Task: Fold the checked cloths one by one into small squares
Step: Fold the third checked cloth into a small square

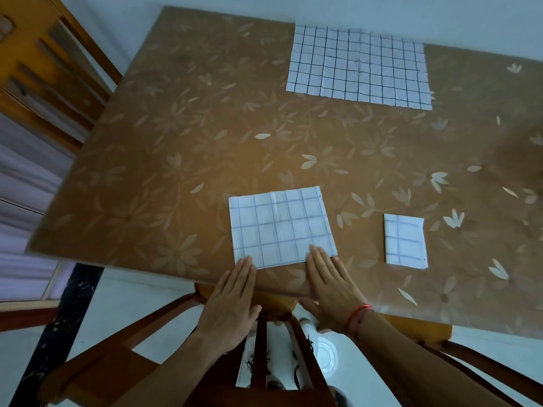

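Both hands, left hand [232, 298] and right hand [329, 286], are lying flat, fingers straight, touching the half-folded checked cloth [282, 227] at its near edge.

Brown table [176, 142] in a leaf-print cover fills the view, with a plain pale wall [411, 13] behind, a wooden chair [44, 69] far left, another chair [164, 324] tucked at the near edge, and white floor [117, 304] below with a dark marbled strip [58, 333].
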Action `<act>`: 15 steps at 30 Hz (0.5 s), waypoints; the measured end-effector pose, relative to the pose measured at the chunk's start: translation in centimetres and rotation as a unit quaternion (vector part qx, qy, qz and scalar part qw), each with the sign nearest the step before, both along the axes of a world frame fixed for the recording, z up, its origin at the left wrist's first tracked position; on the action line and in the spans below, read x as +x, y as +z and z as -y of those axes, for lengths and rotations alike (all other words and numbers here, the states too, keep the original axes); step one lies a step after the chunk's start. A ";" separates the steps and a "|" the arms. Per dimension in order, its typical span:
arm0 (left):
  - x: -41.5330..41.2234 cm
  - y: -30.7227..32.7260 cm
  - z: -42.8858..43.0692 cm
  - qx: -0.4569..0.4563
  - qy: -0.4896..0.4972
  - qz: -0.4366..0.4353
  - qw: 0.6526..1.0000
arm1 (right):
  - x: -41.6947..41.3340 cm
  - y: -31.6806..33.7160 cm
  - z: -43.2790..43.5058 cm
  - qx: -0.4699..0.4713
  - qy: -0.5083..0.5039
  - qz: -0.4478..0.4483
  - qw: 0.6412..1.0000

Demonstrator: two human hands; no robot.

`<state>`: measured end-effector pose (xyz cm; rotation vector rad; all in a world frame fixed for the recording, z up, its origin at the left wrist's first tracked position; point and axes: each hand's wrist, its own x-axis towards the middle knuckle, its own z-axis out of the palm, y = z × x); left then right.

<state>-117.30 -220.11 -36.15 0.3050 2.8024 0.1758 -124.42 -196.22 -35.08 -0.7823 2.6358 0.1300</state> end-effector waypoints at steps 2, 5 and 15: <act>0.5 0.1 0.7 0.001 0.008 -0.004 1.000 | -0.3 0.2 -1.4 0.014 -0.022 -0.010 1.000; 1.0 0.0 1.5 -0.004 0.018 0.004 1.000 | -0.4 0.2 -2.9 0.031 -0.040 -0.020 0.999; 0.9 -0.1 0.8 0.002 0.046 0.033 0.998 | -0.4 -0.7 -3.2 0.017 -0.071 -0.015 0.997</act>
